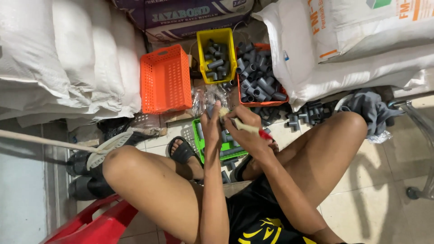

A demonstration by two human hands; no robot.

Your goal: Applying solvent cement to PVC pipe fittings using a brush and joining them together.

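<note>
The person sits low on a red plastic stool point(97, 223) with the knees spread wide, and this leaves an open space between the legs where both hands can work close to the body. The left hand point(211, 121) is closed around a small grey pipe fitting point(210, 110) and holds it upright in front of the chest, probably so that its open end faces the brush. The right hand point(246, 129) grips a paintbrush point(239, 123) with a pale handle and a red end, and the bristles touch the top of the fitting. Directly under the hands a green tray point(199, 138) lies on the tiled floor between the sandalled feet, with some grey fittings in it, so it is easy to reach down. A little farther stand an empty orange basket point(165, 79), a yellow bin point(217, 54) and an orange bin point(262, 74), both filled with grey pipe fittings, seemingly sorted by kind. More loose fittings point(307, 115) lie at the right. White sacks point(68, 54) are piled behind and beside everything.
</note>
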